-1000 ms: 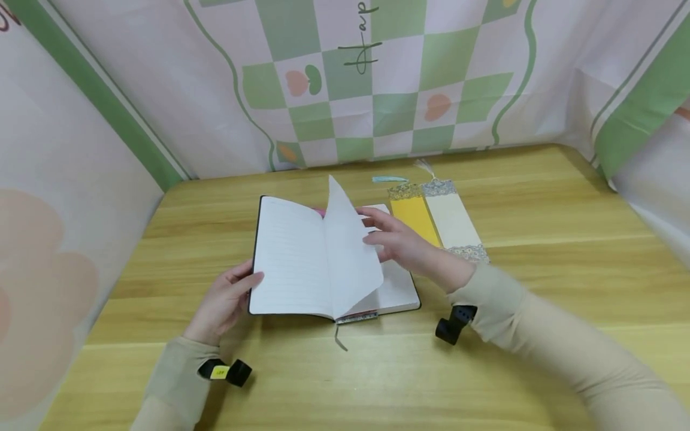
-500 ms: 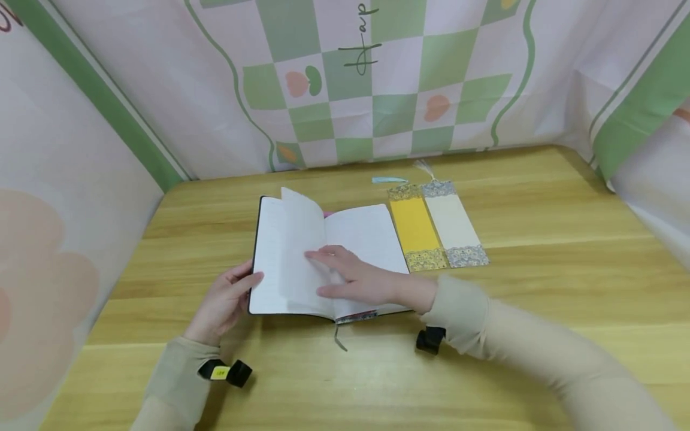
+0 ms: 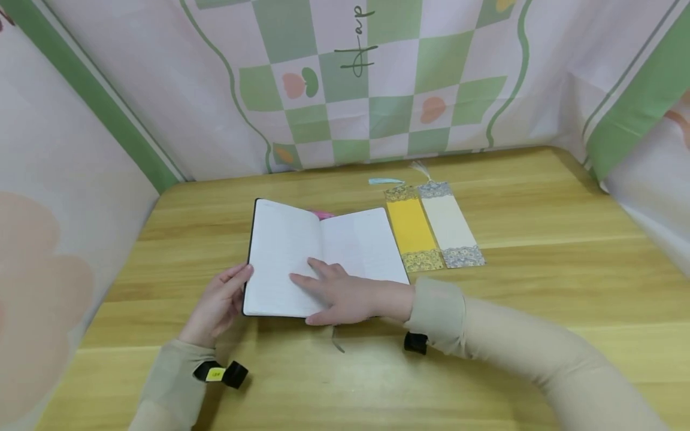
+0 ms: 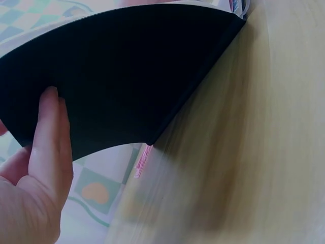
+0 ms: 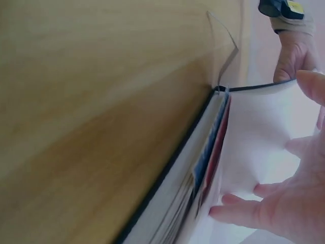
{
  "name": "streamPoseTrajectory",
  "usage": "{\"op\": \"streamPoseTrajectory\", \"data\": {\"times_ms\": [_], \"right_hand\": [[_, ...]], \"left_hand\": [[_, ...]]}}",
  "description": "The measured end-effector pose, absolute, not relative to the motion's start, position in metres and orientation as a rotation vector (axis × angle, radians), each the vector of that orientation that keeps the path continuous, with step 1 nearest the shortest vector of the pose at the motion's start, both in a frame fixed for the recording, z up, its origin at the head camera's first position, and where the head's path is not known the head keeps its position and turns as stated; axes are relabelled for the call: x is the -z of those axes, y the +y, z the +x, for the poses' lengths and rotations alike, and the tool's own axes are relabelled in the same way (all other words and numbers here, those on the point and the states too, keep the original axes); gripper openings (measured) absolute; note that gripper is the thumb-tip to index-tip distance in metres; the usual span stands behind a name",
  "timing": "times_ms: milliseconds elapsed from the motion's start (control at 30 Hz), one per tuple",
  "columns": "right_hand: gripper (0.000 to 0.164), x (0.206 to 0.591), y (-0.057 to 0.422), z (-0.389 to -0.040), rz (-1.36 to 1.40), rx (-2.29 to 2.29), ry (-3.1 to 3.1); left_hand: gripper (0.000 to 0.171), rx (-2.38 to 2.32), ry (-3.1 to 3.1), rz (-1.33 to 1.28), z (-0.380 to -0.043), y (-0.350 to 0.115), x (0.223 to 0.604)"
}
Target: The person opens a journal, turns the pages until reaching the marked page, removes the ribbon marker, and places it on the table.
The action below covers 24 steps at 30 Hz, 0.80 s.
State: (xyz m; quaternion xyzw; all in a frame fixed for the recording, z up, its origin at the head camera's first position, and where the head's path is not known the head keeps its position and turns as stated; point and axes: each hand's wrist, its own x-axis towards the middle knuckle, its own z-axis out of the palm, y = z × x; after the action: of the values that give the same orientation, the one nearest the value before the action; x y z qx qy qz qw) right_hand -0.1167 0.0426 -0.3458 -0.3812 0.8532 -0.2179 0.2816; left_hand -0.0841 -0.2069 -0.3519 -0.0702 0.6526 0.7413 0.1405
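A notebook point(image 3: 353, 245) with a dark cover lies spread at blank-looking pages, its left half raised off the table. My left hand point(image 3: 215, 305) grips the outer left edge, thumb at the page side and fingers behind the dark cover point(image 4: 127, 71). Fingers spread, my right hand point(image 3: 353, 296) rests on the left page near the fold. Low in the page stack, the right wrist view shows a blue patterned strip point(image 5: 208, 147) and a red strip point(image 5: 216, 147) between the pages. A pink tassel point(image 3: 322, 215) pokes out at the top of the spine.
Right of the notebook lie a yellow bookmark point(image 3: 412, 227) and a cream bookmark point(image 3: 451, 224), both with lace-pattern ends. A light blue tassel point(image 3: 385, 181) lies behind them. The notebook's thin ribbon point(image 3: 338, 342) trails onto the table. A printed cloth point(image 3: 393, 72) hangs behind.
A lifted page has gone over from right to left and now lies flat. My right hand has moved left and nearer, onto the left page; my left hand keeps its grip.
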Motion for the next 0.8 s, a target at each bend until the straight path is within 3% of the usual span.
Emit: {"op": "streamPoseTrajectory", "data": {"times_ms": [133,267,467,800], "right_hand": [[0.075,0.348,0.042,-0.117,-1.063,0.529,2.287],[0.073,0.347,0.047,-0.123,-1.042,0.574,2.28],[0.068,0.344,0.066,-0.152,-0.969,0.678,2.419],[0.066,0.348,0.105,-0.212,-0.699,0.791,2.723]], "left_hand": [[0.013,-2.151,1.871,-0.183,-0.084,-0.208,0.352],[0.017,-2.166,1.879,-0.128,-0.084,-0.207,0.355],[0.016,-2.151,1.905,-0.114,-0.086,-0.202,0.355],[0.042,-2.124,1.917,-0.146,-0.086,-0.197,0.351]]}}
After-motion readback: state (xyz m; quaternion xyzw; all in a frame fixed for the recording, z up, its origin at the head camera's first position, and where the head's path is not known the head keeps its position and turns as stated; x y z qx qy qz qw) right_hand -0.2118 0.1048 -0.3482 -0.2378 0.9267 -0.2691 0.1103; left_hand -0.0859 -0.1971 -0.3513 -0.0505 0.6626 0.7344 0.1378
